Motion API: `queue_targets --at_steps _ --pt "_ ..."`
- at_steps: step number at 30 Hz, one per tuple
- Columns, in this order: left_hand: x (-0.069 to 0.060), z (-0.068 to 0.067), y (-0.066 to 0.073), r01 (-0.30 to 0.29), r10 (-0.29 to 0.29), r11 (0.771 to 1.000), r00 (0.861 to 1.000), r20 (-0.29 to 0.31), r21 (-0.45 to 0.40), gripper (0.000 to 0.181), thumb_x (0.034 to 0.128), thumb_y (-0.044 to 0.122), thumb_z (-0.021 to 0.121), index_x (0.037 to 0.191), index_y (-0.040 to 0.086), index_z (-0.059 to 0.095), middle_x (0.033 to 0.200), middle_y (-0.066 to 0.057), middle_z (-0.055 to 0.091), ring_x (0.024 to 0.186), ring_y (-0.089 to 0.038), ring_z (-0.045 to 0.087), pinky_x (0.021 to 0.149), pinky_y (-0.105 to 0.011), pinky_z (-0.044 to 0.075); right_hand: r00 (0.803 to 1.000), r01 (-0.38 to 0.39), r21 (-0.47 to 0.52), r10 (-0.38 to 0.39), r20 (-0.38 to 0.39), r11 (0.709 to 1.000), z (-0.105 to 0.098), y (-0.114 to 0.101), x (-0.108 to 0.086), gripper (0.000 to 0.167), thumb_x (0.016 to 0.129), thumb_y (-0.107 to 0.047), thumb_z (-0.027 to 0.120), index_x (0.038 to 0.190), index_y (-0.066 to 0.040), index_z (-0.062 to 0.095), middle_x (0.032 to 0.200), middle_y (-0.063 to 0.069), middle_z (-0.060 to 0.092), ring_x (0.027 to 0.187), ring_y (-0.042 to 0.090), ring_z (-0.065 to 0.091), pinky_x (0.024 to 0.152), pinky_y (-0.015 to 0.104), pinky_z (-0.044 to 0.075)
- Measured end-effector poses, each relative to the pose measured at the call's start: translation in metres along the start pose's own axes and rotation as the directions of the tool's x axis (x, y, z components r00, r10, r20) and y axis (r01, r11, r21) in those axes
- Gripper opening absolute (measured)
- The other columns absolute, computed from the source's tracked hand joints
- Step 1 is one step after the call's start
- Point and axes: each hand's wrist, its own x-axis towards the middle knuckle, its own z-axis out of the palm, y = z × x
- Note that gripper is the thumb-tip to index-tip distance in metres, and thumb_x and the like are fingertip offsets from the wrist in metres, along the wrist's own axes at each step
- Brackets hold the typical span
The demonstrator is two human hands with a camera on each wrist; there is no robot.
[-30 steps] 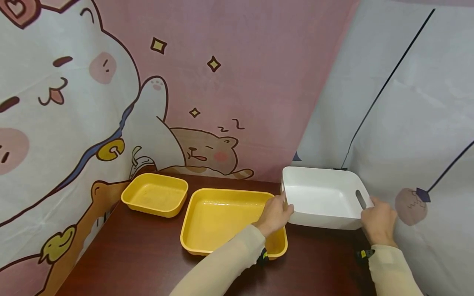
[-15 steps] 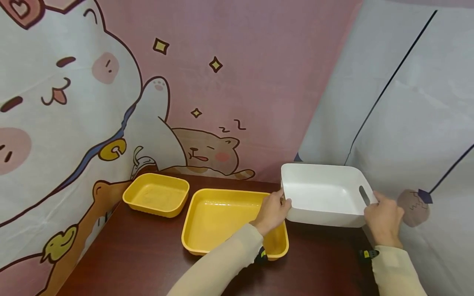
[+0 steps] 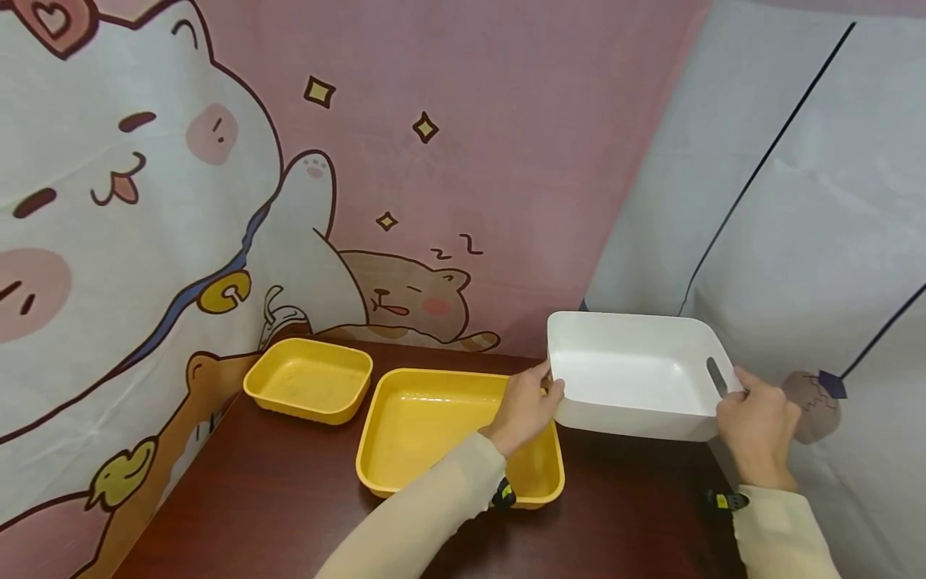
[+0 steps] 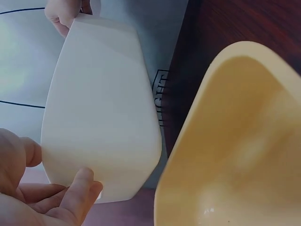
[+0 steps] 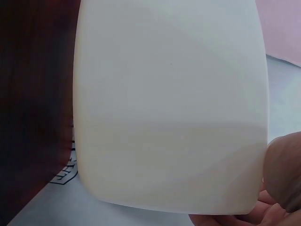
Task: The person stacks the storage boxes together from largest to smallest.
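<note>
A white bin with slotted ends is held up off the table at the right by both hands. The left hand grips its left end, and in the left wrist view the fingers of that hand curl at the end wall of the bin. At the opposite end the right hand grips beside the oval slot; the right wrist view shows part of this hand at a lower corner of the bin. The bin's inside looks empty.
A large yellow tray lies on the dark red table, partly under the left forearm. A smaller yellow tray stands to its left. Behind the table hangs a printed cloth, with another pale cloth on the right.
Both hands have raised the white bin, and more dark table shows below it. The right hand has moved slightly right and up. The yellow trays stay in place on the table.
</note>
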Motion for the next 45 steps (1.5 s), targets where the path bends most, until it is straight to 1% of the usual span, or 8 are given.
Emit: queue_targets --at_steps 8,21,25,29,33,37,41,45 --pt "-0.002 -0.012 0.005 -0.023 0.023 1.0 1.0 -0.005 0.001 0.044 0.1181 0.022 0.065 0.16 0.009 0.07 0.107 -0.008 0.077 0.062 -0.006 0.048 0.053 -0.017 0.04 1.0 0.016 0.002 -0.016 -0.012 1.0 -0.004 -0.006 -0.002 0.056 0.103 0.0 0.047 0.156 0.008 0.066 0.145 0.043 0.066 0.124 0.077 0.06 0.102 0.079 0.044" --pt "-0.006 -0.041 0.009 -0.007 0.008 0.999 0.999 -0.032 0.038 0.042 0.1154 0.024 0.069 0.152 0.004 0.075 0.122 -0.014 0.084 0.08 -0.012 0.061 0.06 -0.017 0.047 0.999 0.05 0.004 -0.05 -0.018 0.999 -0.003 -0.021 -0.011 0.056 0.1 -0.002 0.052 0.151 0.004 0.073 0.137 0.039 0.073 0.109 0.074 0.065 0.084 0.076 0.047" --pt "-0.009 -0.049 0.007 -0.024 0.026 0.998 0.999 -0.043 0.059 0.044 0.115 0.026 0.072 0.151 0.001 0.076 0.122 -0.015 0.085 0.086 -0.014 0.068 0.069 -0.018 0.055 0.995 0.097 0.012 -0.097 -0.033 0.995 0.0 -0.026 -0.014 0.053 0.098 0.0 0.053 0.146 0.007 0.075 0.133 0.039 0.075 0.113 0.074 0.068 0.084 0.076 0.047" --pt "-0.011 -0.057 0.005 -0.029 0.033 0.996 0.998 -0.047 0.086 0.044 0.1155 0.03 0.073 0.151 0.003 0.076 0.126 -0.013 0.087 0.101 -0.015 0.077 0.088 -0.024 0.066 0.995 0.102 0.016 -0.102 -0.011 0.995 0.002 -0.032 -0.017 0.052 0.099 -0.001 0.054 0.146 0.008 0.075 0.133 0.039 0.075 0.1 0.069 0.07 0.074 0.067 0.046" --pt "-0.014 -0.066 0.004 -0.031 0.037 0.996 0.998 -0.057 0.089 0.046 0.1155 0.029 0.073 0.152 0.002 0.075 0.129 -0.014 0.087 0.108 -0.019 0.082 0.096 -0.03 0.07 0.996 0.091 0.014 -0.092 0.019 0.996 0.002 -0.038 -0.02 0.052 0.1 -0.002 0.054 0.148 0.006 0.074 0.135 0.038 0.075 0.094 0.064 0.07 0.07 0.059 0.045" --pt "-0.017 -0.075 0.001 -0.022 0.028 0.997 0.997 -0.07 0.079 0.046 0.114 0.025 0.073 0.153 0.002 0.074 0.131 -0.015 0.087 0.11 -0.02 0.082 0.088 -0.026 0.068 0.995 0.086 0.024 -0.087 0.044 0.996 0.004 -0.045 -0.023 0.052 0.102 -0.003 0.054 0.15 0.005 0.073 0.138 0.036 0.074 0.108 0.067 0.072 0.078 0.066 0.052" --pt "-0.021 -0.084 -0.003 0.003 0.002 0.997 0.997 -0.071 0.075 0.046 0.1135 0.024 0.072 0.155 0.004 0.074 0.134 -0.015 0.086 0.099 -0.016 0.079 0.068 -0.019 0.058 0.994 0.073 0.034 -0.075 0.075 0.997 0.006 -0.054 -0.028 0.052 0.105 -0.004 0.054 0.153 0.003 0.071 0.141 0.036 0.074 0.117 0.067 0.072 0.088 0.074 0.056" --pt "-0.025 -0.094 -0.004 0.019 -0.013 0.997 0.997 -0.072 0.076 0.048 0.1135 0.023 0.071 0.157 0.003 0.072 0.134 -0.018 0.086 0.065 -0.011 0.062 0.052 -0.019 0.044 0.993 0.079 0.038 -0.082 0.088 0.996 0.007 -0.063 -0.032 0.051 0.106 -0.005 0.057 0.154 0.001 0.072 0.14 0.036 0.075 0.116 0.065 0.073 0.085 0.07 0.057"
